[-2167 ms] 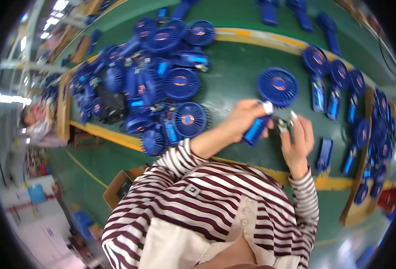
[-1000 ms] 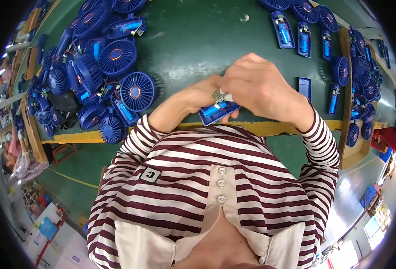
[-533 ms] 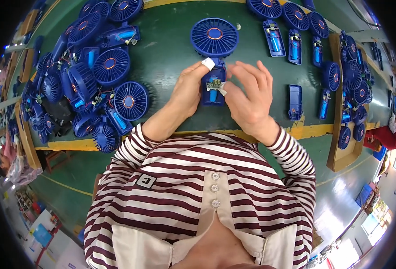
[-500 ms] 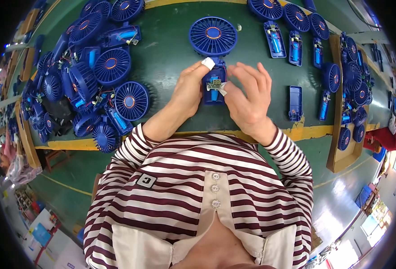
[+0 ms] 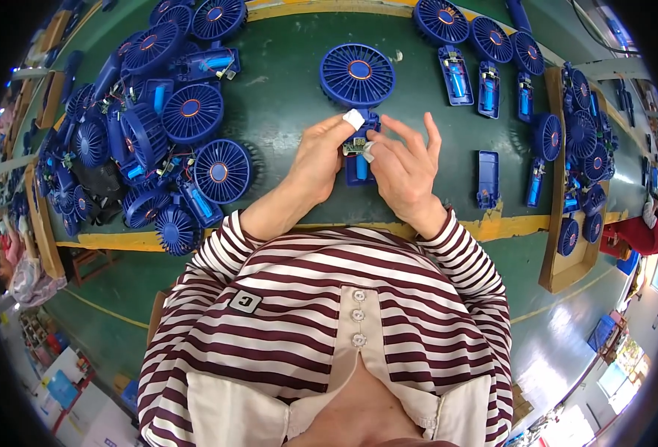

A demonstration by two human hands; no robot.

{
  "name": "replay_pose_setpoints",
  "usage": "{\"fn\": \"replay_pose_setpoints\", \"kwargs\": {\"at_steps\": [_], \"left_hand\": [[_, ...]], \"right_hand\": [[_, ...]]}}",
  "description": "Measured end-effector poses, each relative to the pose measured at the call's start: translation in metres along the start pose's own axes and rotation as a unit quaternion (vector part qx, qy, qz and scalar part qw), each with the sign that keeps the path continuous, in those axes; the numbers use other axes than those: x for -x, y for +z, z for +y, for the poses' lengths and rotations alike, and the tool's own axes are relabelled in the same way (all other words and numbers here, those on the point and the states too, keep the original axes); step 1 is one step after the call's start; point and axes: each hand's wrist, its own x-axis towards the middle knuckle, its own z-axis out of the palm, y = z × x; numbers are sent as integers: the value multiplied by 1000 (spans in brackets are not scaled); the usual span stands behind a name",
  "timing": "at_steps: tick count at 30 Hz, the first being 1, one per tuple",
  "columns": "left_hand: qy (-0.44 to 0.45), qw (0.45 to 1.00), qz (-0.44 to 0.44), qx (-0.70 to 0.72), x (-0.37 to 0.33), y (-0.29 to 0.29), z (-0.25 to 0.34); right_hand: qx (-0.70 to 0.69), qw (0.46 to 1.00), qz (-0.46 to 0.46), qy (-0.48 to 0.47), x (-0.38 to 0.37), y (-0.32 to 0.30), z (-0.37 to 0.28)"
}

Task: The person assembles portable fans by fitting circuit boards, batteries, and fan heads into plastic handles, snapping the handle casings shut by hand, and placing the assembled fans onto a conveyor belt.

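In the middle of the table lies a blue handheld fan [image 5: 358,69] with its round grille away from me. Its opened handle [image 5: 361,171] points toward me and shows a light-blue battery cell. Over the handle sits a small circuit board [image 5: 354,146] with a display. My left hand [image 5: 320,153] grips the handle's left side, its white-wrapped thumb near the neck of the fan. My right hand [image 5: 405,170] pinches at the board's right edge with thumb and index finger; a white wrap shows on one fingertip. The other right fingers are raised.
Many blue fans and opened handles are piled at the left [image 5: 190,113]. Several fans with open handles stand in a row at the far right [image 5: 457,77]. An empty handle shell [image 5: 487,179] lies right of my hand. A cardboard tray [image 5: 562,270] with fans is at the right edge.
The fan and both hands sit slightly lower in the picture. My right hand's fingers have drawn in closer over the board and handle.
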Motion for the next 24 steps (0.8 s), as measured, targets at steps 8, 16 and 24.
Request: {"fn": "replay_pose_setpoints", "kwargs": {"at_steps": [8, 16, 24], "left_hand": [[-30, 999, 20, -39, 3, 1, 6], [-56, 998, 20, 16, 4, 3, 14], [-69, 997, 34, 11, 7, 1, 16]], "right_hand": [[-79, 994, -78, 3, -12, -19, 5], [-171, 979, -60, 92, -19, -16, 9], [-162, 980, -106, 50, -24, -15, 14]]}}
